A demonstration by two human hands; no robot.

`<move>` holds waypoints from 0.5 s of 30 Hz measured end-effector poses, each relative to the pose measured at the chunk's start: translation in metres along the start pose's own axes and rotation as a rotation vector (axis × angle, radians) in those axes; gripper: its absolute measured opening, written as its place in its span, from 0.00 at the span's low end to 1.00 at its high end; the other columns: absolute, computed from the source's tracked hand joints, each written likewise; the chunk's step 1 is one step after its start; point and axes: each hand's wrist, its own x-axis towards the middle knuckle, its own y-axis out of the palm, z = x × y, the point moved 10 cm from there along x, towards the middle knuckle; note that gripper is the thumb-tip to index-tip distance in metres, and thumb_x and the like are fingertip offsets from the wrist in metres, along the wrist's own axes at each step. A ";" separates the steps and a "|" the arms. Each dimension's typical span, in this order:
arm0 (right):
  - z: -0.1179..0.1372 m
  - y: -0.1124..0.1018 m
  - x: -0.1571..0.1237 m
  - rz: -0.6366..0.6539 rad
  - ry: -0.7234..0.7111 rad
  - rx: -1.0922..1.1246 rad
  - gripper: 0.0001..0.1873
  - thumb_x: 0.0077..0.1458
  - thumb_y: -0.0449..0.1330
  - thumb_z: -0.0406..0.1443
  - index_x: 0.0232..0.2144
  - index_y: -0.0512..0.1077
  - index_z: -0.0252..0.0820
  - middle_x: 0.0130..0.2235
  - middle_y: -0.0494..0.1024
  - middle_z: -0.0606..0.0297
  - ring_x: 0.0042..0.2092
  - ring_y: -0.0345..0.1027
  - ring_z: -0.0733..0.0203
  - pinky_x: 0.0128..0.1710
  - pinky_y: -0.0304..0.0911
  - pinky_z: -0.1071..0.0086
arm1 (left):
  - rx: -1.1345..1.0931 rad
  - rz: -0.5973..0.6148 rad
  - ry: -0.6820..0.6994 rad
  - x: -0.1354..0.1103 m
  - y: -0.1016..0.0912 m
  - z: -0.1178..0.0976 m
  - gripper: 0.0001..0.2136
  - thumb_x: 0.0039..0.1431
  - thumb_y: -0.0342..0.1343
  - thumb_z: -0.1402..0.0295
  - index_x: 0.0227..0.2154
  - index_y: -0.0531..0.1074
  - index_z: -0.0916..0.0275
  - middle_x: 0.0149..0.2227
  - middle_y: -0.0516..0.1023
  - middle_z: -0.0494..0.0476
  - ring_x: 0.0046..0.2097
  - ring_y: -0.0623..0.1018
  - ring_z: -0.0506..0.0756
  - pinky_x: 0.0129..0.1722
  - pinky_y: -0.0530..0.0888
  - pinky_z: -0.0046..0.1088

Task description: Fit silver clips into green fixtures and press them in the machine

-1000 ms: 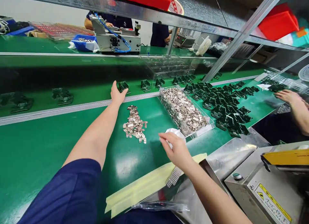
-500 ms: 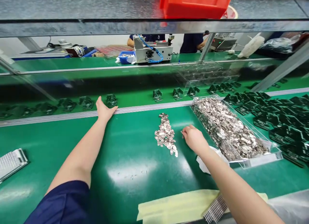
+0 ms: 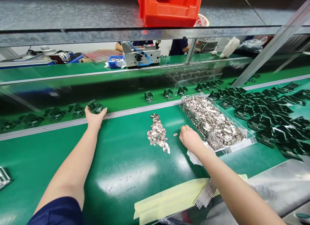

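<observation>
Dark green angular circuit-board parts are lined along a raised green belt, one being touched by the fingers of the left hand, whose grip is wide and cupped. Nearest the camera, a pale yellow tape strip is laid on the green conveyor surface, and a silver comb-like metal strip is rested on it beside the right forearm. A crumpled white cloth is seen under the right wrist. The right hand is curled into a narrow grip; whether anything is held cannot be told. Just beside it, a tiny silvery metal piece is lying apart from a loose pile of small metal clips. A clear acrylic tray heaped with similar clips is placed to the right, with more green parts crowded beyond it. Farther off, an orange-red plastic bin is seen on a metal shelf.
</observation>
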 end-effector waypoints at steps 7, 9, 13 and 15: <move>-0.013 -0.021 -0.050 -0.109 0.016 0.437 0.12 0.66 0.49 0.36 0.40 0.72 0.41 0.31 0.77 0.63 0.32 0.73 0.61 0.33 0.67 0.71 | -0.447 0.396 -0.125 -0.161 0.063 -0.034 0.39 0.31 0.73 0.65 0.50 0.61 0.57 0.50 0.73 0.57 0.49 0.77 0.56 0.53 0.72 0.36; -0.017 -0.033 -0.080 -0.209 0.008 0.744 0.12 0.64 0.52 0.38 0.39 0.75 0.42 0.30 0.76 0.64 0.30 0.72 0.61 0.31 0.68 0.70 | -0.588 0.637 -0.254 -0.224 0.091 -0.058 0.36 0.33 0.74 0.68 0.48 0.63 0.56 0.48 0.74 0.54 0.48 0.77 0.53 0.54 0.71 0.34; -0.032 -0.047 -0.144 -0.396 0.073 1.193 0.08 0.57 0.60 0.38 0.36 0.78 0.44 0.33 0.77 0.64 0.30 0.72 0.62 0.31 0.70 0.69 | -0.689 1.072 -0.370 -0.332 0.127 -0.116 0.30 0.40 0.72 0.70 0.47 0.65 0.57 0.46 0.74 0.53 0.44 0.77 0.51 0.48 0.73 0.28; -0.043 -0.044 -0.171 -0.457 0.186 1.301 0.05 0.54 0.64 0.37 0.34 0.78 0.44 0.32 0.78 0.64 0.31 0.72 0.62 0.31 0.69 0.69 | -0.687 1.247 -0.300 -0.369 0.133 -0.142 0.29 0.42 0.71 0.71 0.47 0.66 0.58 0.44 0.75 0.54 0.43 0.77 0.52 0.45 0.74 0.27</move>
